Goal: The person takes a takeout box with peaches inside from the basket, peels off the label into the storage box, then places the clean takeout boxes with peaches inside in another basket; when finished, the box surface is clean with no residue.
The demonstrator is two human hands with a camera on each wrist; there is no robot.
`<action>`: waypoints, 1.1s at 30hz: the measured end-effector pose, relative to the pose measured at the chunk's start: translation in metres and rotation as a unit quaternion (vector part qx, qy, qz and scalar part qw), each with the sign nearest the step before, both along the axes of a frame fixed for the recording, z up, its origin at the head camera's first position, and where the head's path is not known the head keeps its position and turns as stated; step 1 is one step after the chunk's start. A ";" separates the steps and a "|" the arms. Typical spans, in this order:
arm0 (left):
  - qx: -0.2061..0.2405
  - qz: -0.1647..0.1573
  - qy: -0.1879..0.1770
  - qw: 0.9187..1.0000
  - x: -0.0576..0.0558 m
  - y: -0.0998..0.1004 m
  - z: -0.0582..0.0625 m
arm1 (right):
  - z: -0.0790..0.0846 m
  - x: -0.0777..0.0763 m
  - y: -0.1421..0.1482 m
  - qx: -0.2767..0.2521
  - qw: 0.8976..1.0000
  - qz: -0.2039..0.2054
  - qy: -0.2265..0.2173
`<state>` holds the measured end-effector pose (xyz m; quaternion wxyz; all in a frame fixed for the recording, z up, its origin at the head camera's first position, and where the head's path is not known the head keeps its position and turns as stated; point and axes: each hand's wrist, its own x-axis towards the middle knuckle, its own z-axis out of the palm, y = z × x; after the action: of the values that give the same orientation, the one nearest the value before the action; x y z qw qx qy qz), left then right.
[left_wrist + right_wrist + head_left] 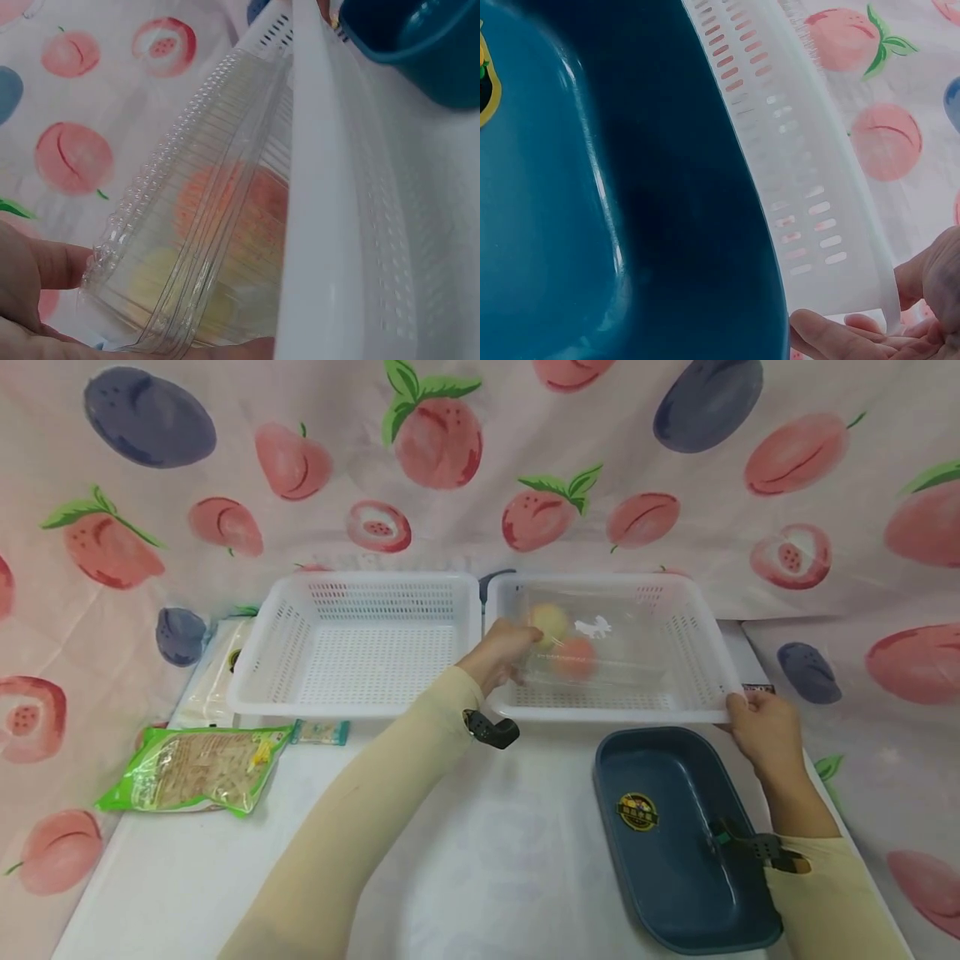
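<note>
My left hand (501,652) holds the left end of a clear plastic clamshell box (637,647), thumb and fingers on opposite sides of it. Inside the box are a yellow round item (550,622) and an orange-red one (576,658), blurred by the plastic. The box sits within the right-hand white perforated basket (718,652). At that basket's front right corner, my right hand (767,733) grips the rim, with the thumb on top. In the right wrist view, fingers (832,334) curl under the basket's corner.
A second white basket (251,685) stands to the left, holding nothing visible. The dark blue basin (675,860) lies in front of the right basket, under my right forearm. At left are a green-edged food bag (198,768), a small sachet (320,732) and a pale bag (217,681).
</note>
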<state>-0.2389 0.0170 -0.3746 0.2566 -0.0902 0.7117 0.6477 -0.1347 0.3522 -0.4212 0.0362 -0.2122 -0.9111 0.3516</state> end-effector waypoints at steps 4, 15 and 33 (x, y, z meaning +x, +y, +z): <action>-0.016 0.005 -0.002 1.000 -0.002 0.004 -0.005 | 0.001 0.000 0.000 0.003 1.000 0.001 0.000; -0.075 -0.006 -0.010 0.997 -0.004 0.017 -0.011 | 0.001 -0.001 -0.001 0.016 1.000 -0.006 0.003; -0.127 -0.040 -0.005 0.991 -0.007 0.014 -0.008 | 0.000 -0.002 -0.003 -0.008 1.000 -0.005 0.008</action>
<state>-0.2458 0.0308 -0.3823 0.2726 -0.0970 0.7896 0.5412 -0.1366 0.3492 -0.4213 0.0434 -0.2145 -0.9067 0.3605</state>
